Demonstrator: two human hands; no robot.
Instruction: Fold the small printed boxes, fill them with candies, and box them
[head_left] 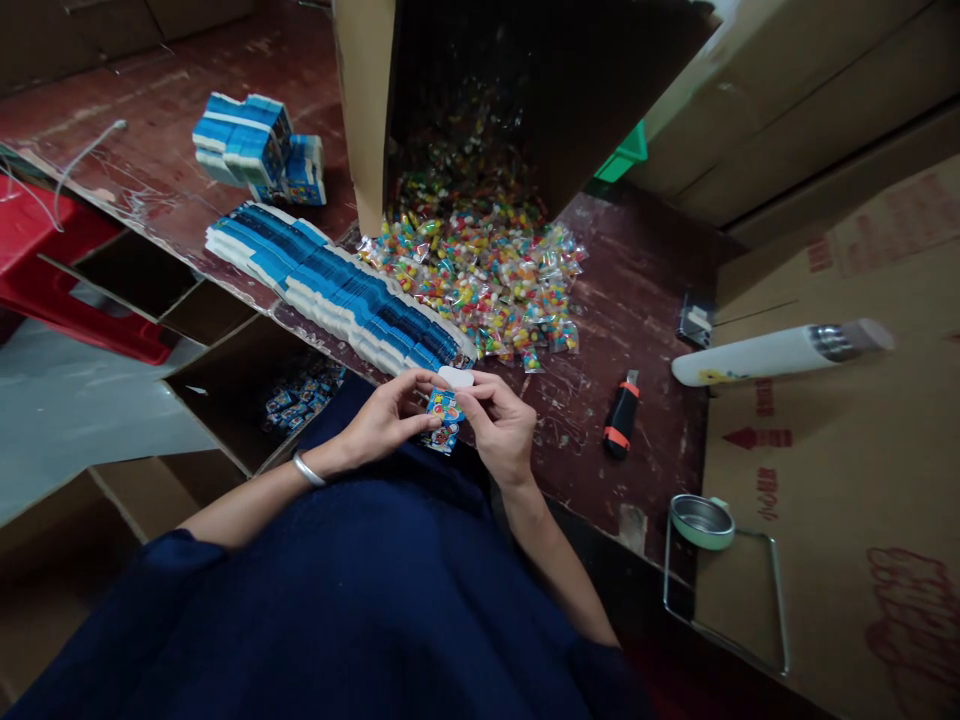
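Observation:
Both my hands meet at the table's front edge around a small blue printed packet box (445,420) with a white flap at its top. My left hand (394,415) grips its left side between thumb and fingers. My right hand (501,425) pinches near the top right, by the white flap. Just beyond my fingers runs a long row of flat blue-and-white boxes (337,285), stacked on edge. Behind that row, clear sachets of colourful candies (495,290) spill from a tipped cardboard carton (365,120).
A black-and-orange utility knife (621,418) lies to the right, near a white bottle (750,360). More flat boxes (244,140) are stacked at the back left. Below the table's left edge, a carton (225,400) holds several small blue packets. A red stool (67,260) stands at left.

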